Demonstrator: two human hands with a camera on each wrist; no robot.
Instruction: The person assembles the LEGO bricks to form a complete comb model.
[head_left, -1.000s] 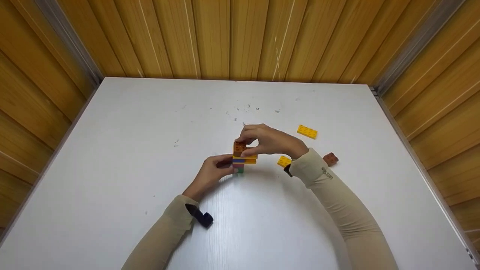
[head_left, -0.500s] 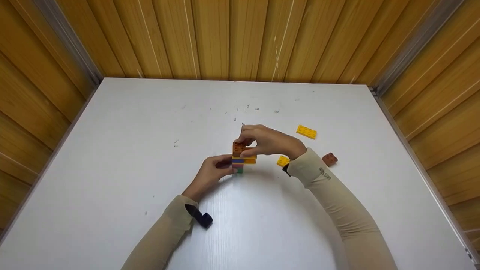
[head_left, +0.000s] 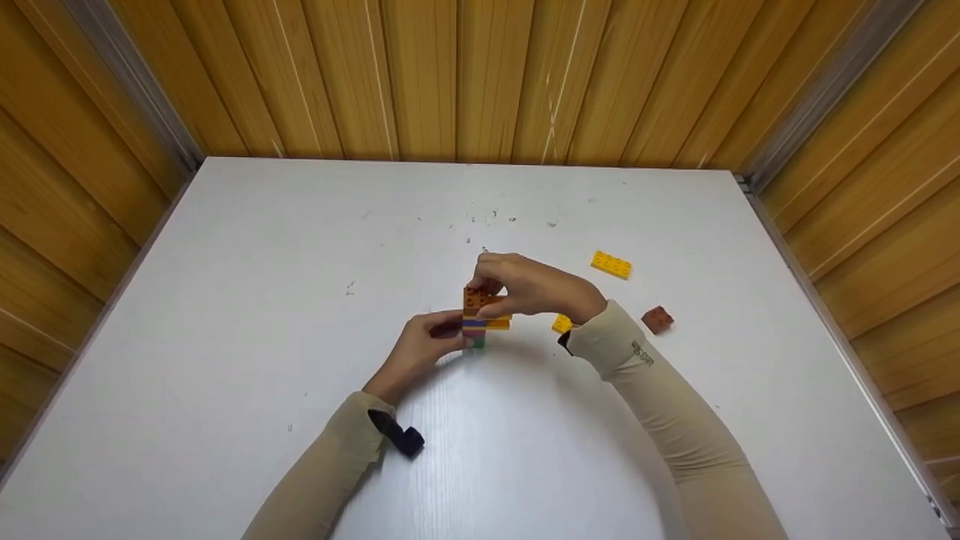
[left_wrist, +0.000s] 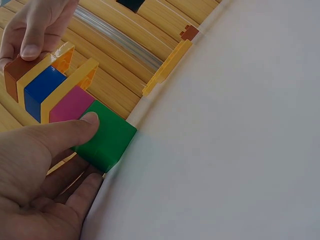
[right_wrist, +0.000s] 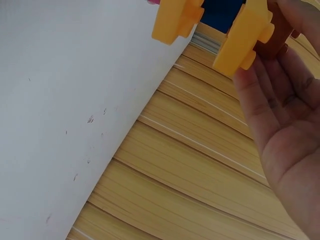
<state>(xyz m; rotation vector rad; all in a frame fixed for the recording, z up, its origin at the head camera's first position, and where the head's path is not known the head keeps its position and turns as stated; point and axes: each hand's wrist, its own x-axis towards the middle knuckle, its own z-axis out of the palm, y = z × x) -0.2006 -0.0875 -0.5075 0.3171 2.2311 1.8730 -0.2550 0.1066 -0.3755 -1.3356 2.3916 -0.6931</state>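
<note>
In the head view a tower of toy building bricks stands upright on the white table (head_left: 247, 315). From the bottom it has a green brick (left_wrist: 111, 137), a pink brick (left_wrist: 72, 106), a yellow plate (left_wrist: 70, 89), a blue brick (left_wrist: 44, 91), another yellow plate (left_wrist: 36, 76) and a brown brick (head_left: 472, 300) on top. Both yellow plates jut out to the right. My left hand (head_left: 420, 349) grips the tower low down, thumb on the green brick and fingers behind. My right hand (head_left: 536, 286) pinches the top brown brick between thumb and fingers.
Right of the tower, a yellow plate (head_left: 611, 265) lies farther back and a loose brown brick (head_left: 658, 319) nearer. Another yellow piece (head_left: 562, 323) is partly covered by the right wrist. Wood-patterned panels (head_left: 420, 82) border the table's back and sides.
Both hands keep their hold on the tower. The right hand and sleeve have shifted slightly left and down, covering more of the near yellow piece and uncovering the loose brown brick.
</note>
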